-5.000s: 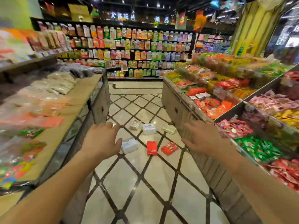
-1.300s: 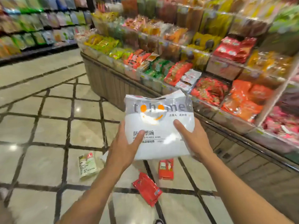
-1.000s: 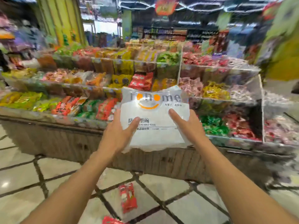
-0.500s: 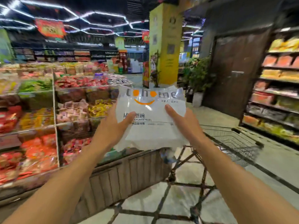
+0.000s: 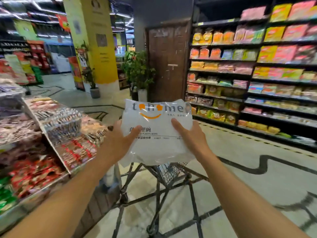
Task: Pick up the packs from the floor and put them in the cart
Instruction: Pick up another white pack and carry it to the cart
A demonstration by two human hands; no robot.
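Both hands, left (image 5: 118, 141) and right (image 5: 192, 136), clamp the white pack (image 5: 157, 133) between them above the cart (image 5: 169, 172).

A glossy, crinkled clear-plastic pack (image 5: 157, 129) with white contents catches the light above a dark wire-mesh metal cart (image 5: 169, 170). Polished pale stone floor (image 5: 240, 169) tiles gleam; the door (image 5: 169, 60) behind is dark matt wood.
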